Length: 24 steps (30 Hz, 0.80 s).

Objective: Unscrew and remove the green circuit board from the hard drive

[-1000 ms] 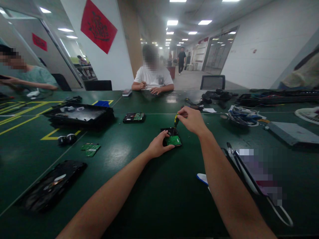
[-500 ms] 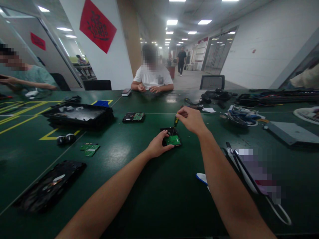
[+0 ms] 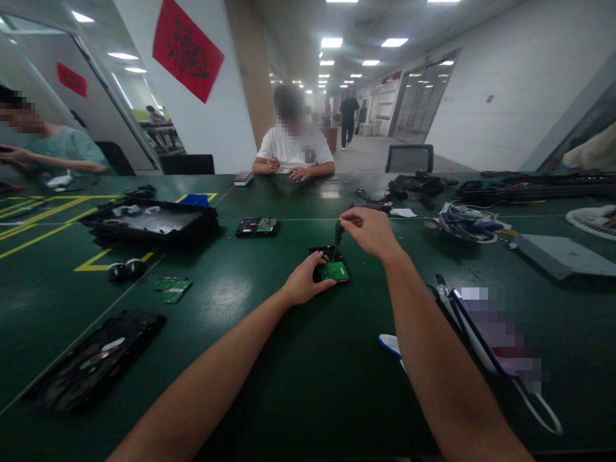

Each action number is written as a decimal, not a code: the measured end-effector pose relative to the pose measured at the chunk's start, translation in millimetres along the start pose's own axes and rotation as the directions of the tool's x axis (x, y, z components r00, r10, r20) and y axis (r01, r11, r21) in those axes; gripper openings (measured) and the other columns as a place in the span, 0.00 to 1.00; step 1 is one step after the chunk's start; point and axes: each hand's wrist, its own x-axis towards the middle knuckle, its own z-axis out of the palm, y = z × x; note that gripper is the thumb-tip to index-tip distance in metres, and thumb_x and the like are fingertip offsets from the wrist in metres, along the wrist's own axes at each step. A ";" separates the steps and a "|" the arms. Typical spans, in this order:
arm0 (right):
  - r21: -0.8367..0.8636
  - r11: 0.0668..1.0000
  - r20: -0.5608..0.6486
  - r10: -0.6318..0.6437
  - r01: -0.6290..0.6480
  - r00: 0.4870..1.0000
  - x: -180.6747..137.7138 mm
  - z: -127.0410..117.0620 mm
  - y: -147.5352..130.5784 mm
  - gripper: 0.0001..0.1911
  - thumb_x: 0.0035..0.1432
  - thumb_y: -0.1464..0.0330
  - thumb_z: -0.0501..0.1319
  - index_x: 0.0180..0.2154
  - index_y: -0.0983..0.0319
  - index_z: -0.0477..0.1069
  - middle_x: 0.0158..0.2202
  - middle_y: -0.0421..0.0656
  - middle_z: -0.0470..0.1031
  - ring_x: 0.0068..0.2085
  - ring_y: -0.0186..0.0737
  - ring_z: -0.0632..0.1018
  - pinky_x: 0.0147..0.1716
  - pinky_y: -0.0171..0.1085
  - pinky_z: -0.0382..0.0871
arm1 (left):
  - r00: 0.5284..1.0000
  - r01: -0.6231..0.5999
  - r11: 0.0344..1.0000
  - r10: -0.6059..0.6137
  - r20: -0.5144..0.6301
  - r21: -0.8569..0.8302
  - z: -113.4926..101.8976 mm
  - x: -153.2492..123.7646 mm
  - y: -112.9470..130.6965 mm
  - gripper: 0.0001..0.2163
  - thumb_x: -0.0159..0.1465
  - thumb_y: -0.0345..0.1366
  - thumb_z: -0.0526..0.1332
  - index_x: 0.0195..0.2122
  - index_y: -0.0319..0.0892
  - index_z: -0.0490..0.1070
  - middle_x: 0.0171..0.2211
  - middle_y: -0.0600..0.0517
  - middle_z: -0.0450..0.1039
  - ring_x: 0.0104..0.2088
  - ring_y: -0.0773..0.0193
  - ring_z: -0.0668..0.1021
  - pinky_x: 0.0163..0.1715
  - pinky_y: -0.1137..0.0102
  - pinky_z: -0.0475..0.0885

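Note:
A hard drive (image 3: 335,271) with a green circuit board facing up lies on the dark green table. My left hand (image 3: 307,278) grips its left side, thumb along the near edge and fingers on the far left corner. Between the fingertips of my right hand (image 3: 369,231) is the handle of a small screwdriver (image 3: 339,235), dark green with a yellow top. It stands nearly upright, its thin shaft reaching down to the board. Whether the tip sits in a screw is too small to tell.
Another hard drive (image 3: 257,226) lies beyond my left hand. To the left are loose circuit boards (image 3: 174,290), a black drive casing (image 3: 99,359) and a black tray (image 3: 149,221). A phone (image 3: 495,333) and a cable bundle (image 3: 469,223) are at right. A person (image 3: 293,151) sits opposite.
My right fingers have shifted slightly on the screwdriver's handle, which has turned a little. My left hand and the hard drive stay put. A person in the background has walked a little.

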 end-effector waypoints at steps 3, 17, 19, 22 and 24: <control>-0.003 1.000 -0.003 0.008 -0.008 1.000 -0.4 -0.8 -1.7 0.06 0.59 0.68 0.65 0.39 0.60 0.78 0.40 0.45 0.83 0.41 0.44 0.82 0.45 0.44 0.77 | 1.000 0.009 1.000 -0.009 0.005 -0.001 -0.9 0.2 2.0 0.29 0.58 0.51 0.70 0.57 0.46 0.68 0.67 0.43 0.63 0.68 0.49 0.65 0.67 0.54 0.62; 0.006 1.000 -0.003 0.003 -0.003 1.000 -0.6 1.0 -2.1 0.07 0.58 0.68 0.65 0.40 0.59 0.77 0.40 0.45 0.82 0.41 0.44 0.82 0.45 0.44 0.77 | 1.000 -0.005 1.000 0.005 0.003 -0.009 0.6 0.8 0.5 0.28 0.58 0.51 0.70 0.57 0.45 0.68 0.68 0.42 0.62 0.69 0.48 0.64 0.67 0.53 0.61; 0.008 1.000 -0.020 0.023 -0.023 1.000 -0.8 1.2 -1.0 0.06 0.58 0.68 0.65 0.39 0.60 0.76 0.40 0.46 0.82 0.40 0.44 0.82 0.45 0.45 0.77 | 1.000 -0.001 1.000 0.001 0.002 -0.009 0.9 1.0 0.3 0.29 0.58 0.51 0.70 0.57 0.46 0.68 0.68 0.42 0.62 0.69 0.48 0.64 0.67 0.53 0.61; 0.011 1.000 -0.018 0.007 -0.007 1.000 -0.5 1.0 -0.6 0.05 0.59 0.67 0.65 0.38 0.60 0.76 0.39 0.46 0.82 0.40 0.44 0.82 0.44 0.44 0.77 | 1.000 0.003 1.000 -0.003 0.002 -0.003 1.1 1.3 -0.1 0.29 0.58 0.51 0.70 0.57 0.46 0.68 0.68 0.43 0.62 0.68 0.48 0.64 0.67 0.53 0.61; 0.005 1.000 0.000 -0.020 0.020 1.000 -0.2 0.7 -0.8 0.05 0.60 0.67 0.64 0.39 0.60 0.77 0.40 0.45 0.82 0.40 0.43 0.82 0.44 0.44 0.77 | 1.000 0.004 1.000 -0.004 -0.001 -0.003 0.9 1.2 0.0 0.29 0.58 0.51 0.70 0.58 0.45 0.68 0.67 0.42 0.62 0.68 0.48 0.64 0.67 0.53 0.62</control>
